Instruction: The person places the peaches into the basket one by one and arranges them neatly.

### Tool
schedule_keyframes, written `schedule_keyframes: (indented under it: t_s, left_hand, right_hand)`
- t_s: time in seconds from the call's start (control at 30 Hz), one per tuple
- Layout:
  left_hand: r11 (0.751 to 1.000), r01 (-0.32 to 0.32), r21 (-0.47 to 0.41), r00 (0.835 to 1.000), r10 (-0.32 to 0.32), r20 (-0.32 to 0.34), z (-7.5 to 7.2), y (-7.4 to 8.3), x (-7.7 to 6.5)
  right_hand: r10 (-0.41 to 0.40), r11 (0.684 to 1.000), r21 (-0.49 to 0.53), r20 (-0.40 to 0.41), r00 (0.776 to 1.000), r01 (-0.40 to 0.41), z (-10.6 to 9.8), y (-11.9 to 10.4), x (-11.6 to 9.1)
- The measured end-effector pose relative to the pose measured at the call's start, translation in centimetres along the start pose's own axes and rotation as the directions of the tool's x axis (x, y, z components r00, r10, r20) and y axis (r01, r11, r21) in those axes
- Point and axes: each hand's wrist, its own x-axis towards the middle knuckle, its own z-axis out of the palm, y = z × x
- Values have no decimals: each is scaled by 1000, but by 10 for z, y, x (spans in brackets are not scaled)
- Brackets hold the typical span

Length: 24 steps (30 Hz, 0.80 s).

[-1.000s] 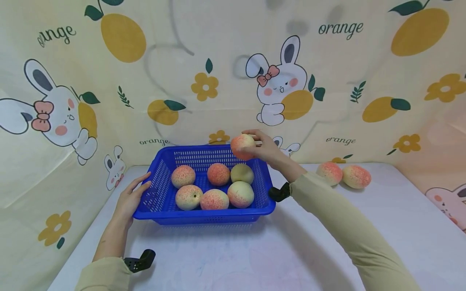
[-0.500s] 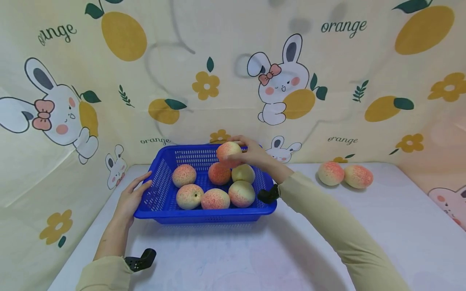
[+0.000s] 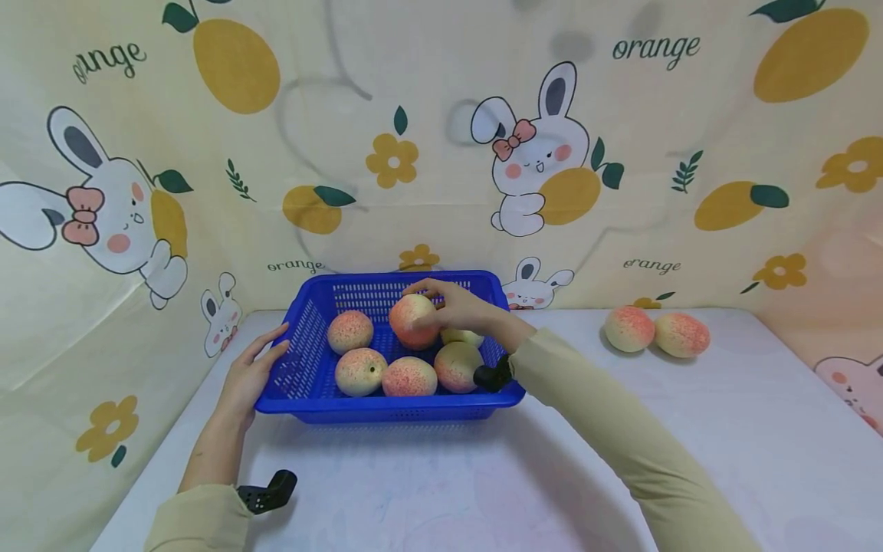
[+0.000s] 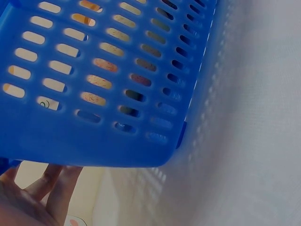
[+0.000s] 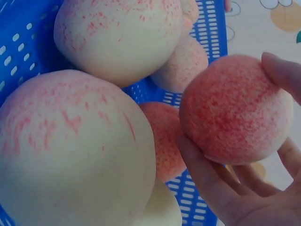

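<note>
My right hand (image 3: 464, 310) holds a pink-and-cream peach (image 3: 412, 319) over the back middle of a blue plastic basket (image 3: 407, 414). In the right wrist view, thumb and fingers are around this peach (image 5: 235, 110), with a redder peach (image 5: 162, 141) partly behind it. Several speckled peaches lie in the basket, among them a front peach (image 3: 409, 376) and a left one (image 3: 349, 332); a pale one (image 3: 464, 337) is mostly hidden by my right hand. At the basket's left rim my left hand (image 3: 248, 377) grips the edge; its fingers (image 4: 63, 190) show beside the slotted wall (image 4: 84, 141).
Two more peaches, one rounder (image 3: 629, 328) and one longer (image 3: 681, 335), sit side by side on the white table (image 3: 579, 475), right of the basket. A printed cloth (image 3: 414, 77) with rabbits and oranges hangs close behind.
My right hand has carried the peach left and down, from over the basket's back right rim into the basket's back middle. My left hand stays at the rim.
</note>
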Motion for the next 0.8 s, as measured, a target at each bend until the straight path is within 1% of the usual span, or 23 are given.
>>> schedule_keyframes:
  t_s: [0.2,0.37,0.6,0.8]
  left_hand:
    - [1000,-11,-14,1000,11,9,0,0,0]
    - [1000,-15,-12,1000,15,0,0,1,0]
    - [1000,-9,-7,1000,9,3,1,0,0]
    - [1000,-2,-13,1000,2,-1,0,0,0]
  right_hand:
    - [-20,1000,23,88,996,18,9,0,5]
    - [-20,999,41,141,990,14,14,-2,8]
    - [0,998,69,151,989,-11,17,-2,10]
    - [17,991,128,163,986,-38,13,-1,9]
